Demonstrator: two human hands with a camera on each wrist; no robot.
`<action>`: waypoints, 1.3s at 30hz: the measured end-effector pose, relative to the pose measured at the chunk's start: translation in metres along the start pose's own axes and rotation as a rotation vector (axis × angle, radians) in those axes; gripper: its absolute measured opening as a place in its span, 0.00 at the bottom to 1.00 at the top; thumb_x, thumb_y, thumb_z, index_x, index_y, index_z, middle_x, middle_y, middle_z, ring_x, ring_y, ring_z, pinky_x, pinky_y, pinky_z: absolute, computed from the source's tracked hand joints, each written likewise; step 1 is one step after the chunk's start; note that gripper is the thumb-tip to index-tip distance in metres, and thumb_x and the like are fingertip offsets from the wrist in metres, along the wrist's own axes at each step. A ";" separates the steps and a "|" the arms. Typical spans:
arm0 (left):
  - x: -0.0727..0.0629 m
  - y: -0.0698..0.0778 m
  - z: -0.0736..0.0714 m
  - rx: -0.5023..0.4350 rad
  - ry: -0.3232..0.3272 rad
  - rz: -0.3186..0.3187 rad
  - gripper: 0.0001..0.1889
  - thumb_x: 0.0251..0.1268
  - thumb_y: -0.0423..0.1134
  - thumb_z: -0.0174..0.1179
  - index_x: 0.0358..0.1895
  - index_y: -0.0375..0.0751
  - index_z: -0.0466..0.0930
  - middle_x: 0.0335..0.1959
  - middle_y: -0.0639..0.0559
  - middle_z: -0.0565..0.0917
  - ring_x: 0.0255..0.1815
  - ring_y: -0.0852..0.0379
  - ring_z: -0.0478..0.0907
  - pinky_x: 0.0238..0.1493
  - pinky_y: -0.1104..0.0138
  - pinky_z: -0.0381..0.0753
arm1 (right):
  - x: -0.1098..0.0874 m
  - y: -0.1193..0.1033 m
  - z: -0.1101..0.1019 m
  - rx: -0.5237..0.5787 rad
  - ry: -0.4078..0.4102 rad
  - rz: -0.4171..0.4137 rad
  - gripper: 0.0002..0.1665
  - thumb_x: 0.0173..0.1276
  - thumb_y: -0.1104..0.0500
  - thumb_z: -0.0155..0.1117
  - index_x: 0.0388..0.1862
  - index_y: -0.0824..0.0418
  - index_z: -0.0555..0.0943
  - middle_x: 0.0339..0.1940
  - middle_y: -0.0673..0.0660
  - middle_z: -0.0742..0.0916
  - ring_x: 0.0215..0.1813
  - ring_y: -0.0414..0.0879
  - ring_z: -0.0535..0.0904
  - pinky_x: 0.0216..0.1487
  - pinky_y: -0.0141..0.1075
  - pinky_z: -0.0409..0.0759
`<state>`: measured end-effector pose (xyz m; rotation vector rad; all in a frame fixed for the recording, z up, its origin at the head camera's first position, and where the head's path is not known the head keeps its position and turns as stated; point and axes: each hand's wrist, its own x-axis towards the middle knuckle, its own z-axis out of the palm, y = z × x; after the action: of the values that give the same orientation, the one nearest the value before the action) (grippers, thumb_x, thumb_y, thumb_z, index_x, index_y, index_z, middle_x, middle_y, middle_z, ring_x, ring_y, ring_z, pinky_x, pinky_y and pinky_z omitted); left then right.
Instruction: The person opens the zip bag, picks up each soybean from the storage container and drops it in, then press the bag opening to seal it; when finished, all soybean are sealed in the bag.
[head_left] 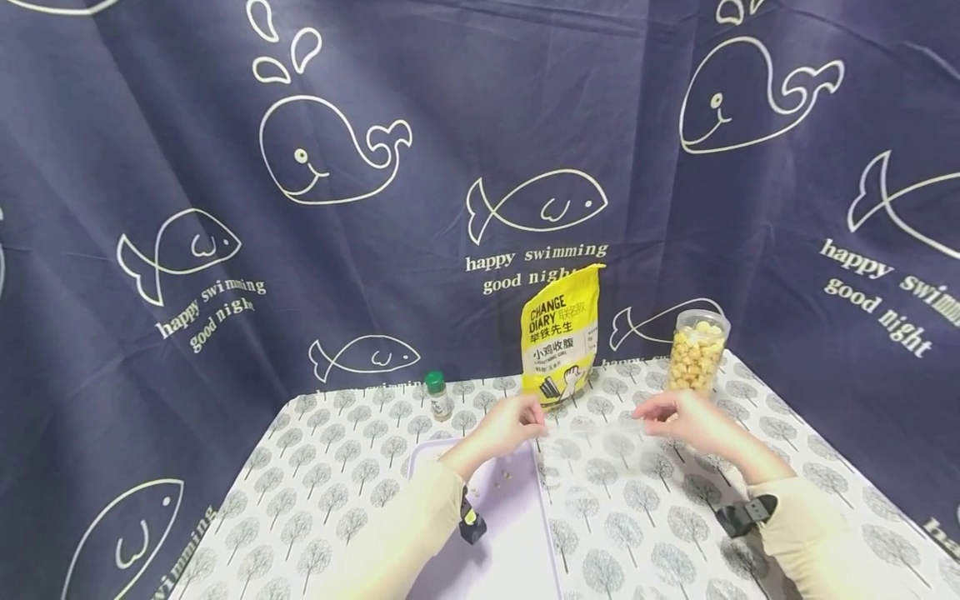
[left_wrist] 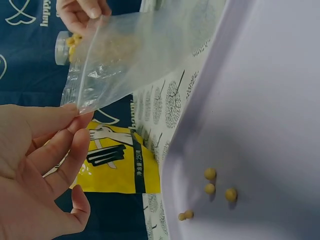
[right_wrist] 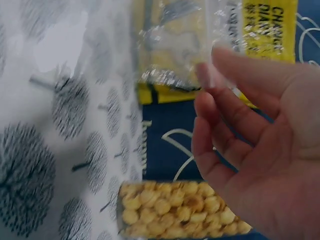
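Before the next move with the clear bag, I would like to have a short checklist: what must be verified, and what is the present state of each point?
1. Left grip pinches one end of the clear bag's zip edge: ok.
2. Right grip pinches the other end of that edge: ok.
3. Zip fully closed: cannot tell.
4. Tray free of loose bits: not ok, a few small round pieces lie on it.
5. Jar of yellow pieces stands upright: ok.
6. Small bottle upright with its green cap on: ok.
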<state>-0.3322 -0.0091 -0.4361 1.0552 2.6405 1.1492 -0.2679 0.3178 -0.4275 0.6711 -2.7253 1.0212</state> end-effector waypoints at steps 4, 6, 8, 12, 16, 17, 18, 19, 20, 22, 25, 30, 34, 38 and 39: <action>-0.006 0.004 -0.002 0.005 0.017 0.036 0.08 0.64 0.33 0.70 0.33 0.47 0.78 0.30 0.62 0.82 0.36 0.65 0.80 0.48 0.68 0.80 | 0.011 -0.015 0.003 -0.004 -0.073 -0.035 0.12 0.66 0.58 0.74 0.46 0.61 0.89 0.44 0.55 0.91 0.42 0.42 0.85 0.44 0.36 0.83; -0.008 0.006 -0.001 0.009 0.021 0.038 0.08 0.64 0.34 0.70 0.33 0.48 0.78 0.30 0.63 0.83 0.36 0.66 0.80 0.48 0.67 0.79 | 0.019 -0.023 0.007 0.007 -0.117 -0.047 0.11 0.67 0.57 0.73 0.45 0.61 0.89 0.43 0.55 0.91 0.42 0.42 0.85 0.44 0.37 0.83; -0.009 0.007 -0.001 0.009 0.024 0.034 0.09 0.64 0.34 0.70 0.32 0.49 0.78 0.30 0.63 0.83 0.35 0.66 0.80 0.48 0.67 0.79 | 0.025 -0.030 0.011 -0.001 -0.144 -0.032 0.08 0.68 0.56 0.72 0.41 0.58 0.90 0.41 0.51 0.91 0.42 0.41 0.85 0.45 0.37 0.82; -0.009 0.007 0.002 -0.017 0.019 0.031 0.08 0.63 0.33 0.70 0.33 0.47 0.79 0.30 0.61 0.83 0.36 0.65 0.80 0.48 0.68 0.80 | 0.033 -0.034 0.018 0.015 -0.186 0.000 0.05 0.67 0.57 0.72 0.34 0.56 0.89 0.33 0.45 0.89 0.37 0.39 0.83 0.43 0.37 0.82; -0.008 0.006 0.006 -0.026 0.015 0.029 0.07 0.63 0.32 0.70 0.36 0.46 0.80 0.33 0.60 0.83 0.36 0.65 0.80 0.47 0.69 0.80 | 0.035 -0.030 0.020 0.077 -0.230 0.018 0.05 0.67 0.59 0.72 0.33 0.60 0.88 0.31 0.46 0.89 0.36 0.38 0.83 0.43 0.35 0.82; -0.008 0.008 0.007 -0.025 0.021 0.034 0.08 0.63 0.32 0.70 0.38 0.46 0.80 0.33 0.60 0.84 0.36 0.66 0.80 0.46 0.69 0.80 | 0.036 -0.029 0.021 0.090 -0.238 0.023 0.05 0.67 0.59 0.71 0.33 0.60 0.88 0.31 0.46 0.89 0.36 0.38 0.83 0.43 0.35 0.82; -0.007 0.009 0.008 -0.024 0.028 0.047 0.08 0.63 0.32 0.70 0.40 0.45 0.80 0.34 0.60 0.84 0.36 0.66 0.80 0.45 0.70 0.80 | 0.037 -0.027 0.021 0.105 -0.247 0.028 0.05 0.67 0.59 0.71 0.33 0.60 0.88 0.31 0.47 0.89 0.36 0.38 0.82 0.43 0.34 0.81; -0.006 0.011 0.009 -0.015 0.040 0.063 0.09 0.62 0.32 0.71 0.41 0.45 0.81 0.35 0.60 0.84 0.37 0.65 0.80 0.44 0.71 0.79 | 0.037 -0.026 0.021 0.118 -0.254 0.032 0.05 0.67 0.60 0.71 0.33 0.60 0.88 0.31 0.48 0.89 0.35 0.38 0.82 0.43 0.34 0.81; -0.005 0.013 0.011 -0.009 0.049 0.083 0.10 0.62 0.32 0.71 0.43 0.45 0.81 0.37 0.59 0.85 0.37 0.65 0.80 0.43 0.71 0.79 | 0.038 -0.026 0.021 0.133 -0.259 0.027 0.05 0.67 0.60 0.71 0.33 0.61 0.88 0.31 0.50 0.89 0.35 0.38 0.82 0.43 0.34 0.81; -0.003 0.018 0.014 0.022 0.066 0.154 0.11 0.61 0.33 0.72 0.45 0.45 0.83 0.39 0.58 0.86 0.38 0.63 0.81 0.43 0.73 0.78 | 0.040 -0.024 0.022 0.149 -0.260 0.034 0.04 0.66 0.60 0.71 0.33 0.61 0.88 0.30 0.50 0.89 0.35 0.38 0.82 0.43 0.34 0.81; 0.001 0.026 0.021 0.112 0.087 0.244 0.11 0.61 0.36 0.73 0.45 0.46 0.85 0.41 0.59 0.87 0.40 0.63 0.82 0.43 0.77 0.76 | 0.043 -0.024 0.023 0.162 -0.257 0.027 0.04 0.65 0.61 0.72 0.33 0.61 0.88 0.30 0.50 0.89 0.35 0.39 0.82 0.42 0.34 0.81; 0.005 0.032 0.033 0.254 0.132 0.259 0.09 0.61 0.41 0.74 0.44 0.51 0.89 0.40 0.63 0.88 0.37 0.66 0.81 0.38 0.79 0.73 | 0.045 -0.024 0.026 0.174 -0.260 0.030 0.05 0.65 0.60 0.72 0.34 0.62 0.88 0.31 0.49 0.89 0.35 0.40 0.83 0.43 0.34 0.82; 0.007 0.032 0.039 0.295 0.154 0.238 0.07 0.60 0.42 0.74 0.41 0.52 0.89 0.38 0.64 0.87 0.36 0.67 0.81 0.37 0.80 0.73 | 0.045 -0.025 0.027 0.173 -0.268 0.039 0.05 0.65 0.60 0.73 0.34 0.62 0.88 0.31 0.49 0.90 0.35 0.40 0.84 0.43 0.34 0.82; 0.007 0.032 0.041 0.294 0.161 0.226 0.05 0.60 0.41 0.74 0.38 0.52 0.89 0.36 0.64 0.87 0.36 0.63 0.83 0.37 0.79 0.73 | 0.045 -0.026 0.026 0.190 -0.267 0.045 0.06 0.64 0.61 0.73 0.34 0.64 0.88 0.31 0.50 0.90 0.36 0.42 0.84 0.44 0.34 0.82; 0.007 0.032 0.041 0.295 0.161 0.224 0.04 0.61 0.41 0.74 0.37 0.53 0.88 0.35 0.64 0.87 0.36 0.63 0.83 0.37 0.79 0.73 | 0.045 -0.026 0.026 0.195 -0.267 0.046 0.06 0.64 0.61 0.73 0.35 0.64 0.88 0.31 0.50 0.90 0.36 0.42 0.84 0.44 0.34 0.82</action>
<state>-0.3058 0.0361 -0.4429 1.3945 2.9466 0.9312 -0.2958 0.2671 -0.4189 0.8341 -2.9018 1.3075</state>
